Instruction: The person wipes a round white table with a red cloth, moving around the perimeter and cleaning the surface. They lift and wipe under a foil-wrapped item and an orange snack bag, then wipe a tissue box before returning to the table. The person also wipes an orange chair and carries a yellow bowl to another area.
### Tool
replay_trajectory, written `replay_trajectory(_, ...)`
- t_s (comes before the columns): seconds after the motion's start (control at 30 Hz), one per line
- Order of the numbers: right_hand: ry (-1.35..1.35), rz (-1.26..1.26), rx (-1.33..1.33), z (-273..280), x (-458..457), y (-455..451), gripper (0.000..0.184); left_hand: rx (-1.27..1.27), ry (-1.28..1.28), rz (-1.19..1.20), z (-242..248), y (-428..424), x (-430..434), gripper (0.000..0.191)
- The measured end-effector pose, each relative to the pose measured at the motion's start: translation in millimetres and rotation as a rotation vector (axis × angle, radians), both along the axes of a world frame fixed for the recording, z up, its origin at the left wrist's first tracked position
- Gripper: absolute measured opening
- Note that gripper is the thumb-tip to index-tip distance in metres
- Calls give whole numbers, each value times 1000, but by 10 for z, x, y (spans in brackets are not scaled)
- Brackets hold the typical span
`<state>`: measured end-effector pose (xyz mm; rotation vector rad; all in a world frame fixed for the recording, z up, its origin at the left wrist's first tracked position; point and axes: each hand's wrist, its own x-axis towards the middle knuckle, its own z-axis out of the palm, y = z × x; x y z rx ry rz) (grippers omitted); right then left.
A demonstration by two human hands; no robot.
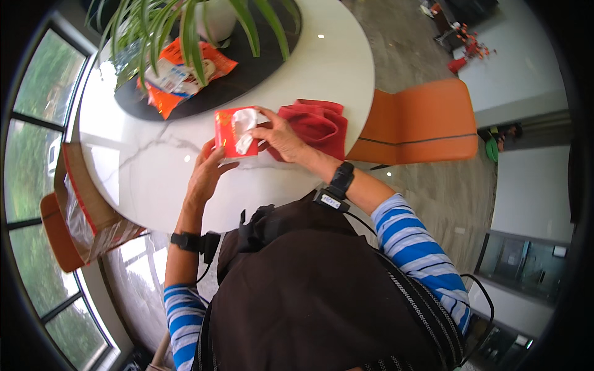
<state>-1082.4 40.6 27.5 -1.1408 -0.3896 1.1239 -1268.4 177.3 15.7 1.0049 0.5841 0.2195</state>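
A red tissue packet (223, 142) with gold print is held above the table's near part. White tissue (245, 121) bulges from the opening in its upper face. My left hand (207, 169) grips the packet's lower left corner, thumb on the front and fingers spread below. At the right edge, my right hand (280, 135) has its thumb against the tissue and its index finger along the top corner; its other fingers are partly hidden behind the packet. Just beyond that hand, a folded red cloth (320, 123) lies on the white marbled table (162, 185).
A dark oval centre panel (264, 76) bears an orange plastic bag (171, 99) and a potted spider plant (216, 21). An orange chair (431, 123) stands at right. At left, a cardboard box (109, 232) sits on another orange chair (55, 232), beside the windows.
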Motion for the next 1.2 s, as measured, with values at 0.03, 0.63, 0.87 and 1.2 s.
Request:
replay_trajectory(0.03, -24, -18, -29, -13, 3, -13, 73, -17, -20, -2, -18, 0, 8, 46)
replay_trajectory(0.63, 98, -354, 63, 28, 928, -341, 57, 65, 31, -97, -23, -173, 597, 57)
replay_trajectory(0.87, -207, -678, -348, -319, 2396, -391, 61, 107, 193, 40, -163, -136, 407, 49)
replay_trajectory(1.2, -519, -435, -387, -1085, 3369, -68, 50, 97, 258, 169, -351, -229, 401, 50)
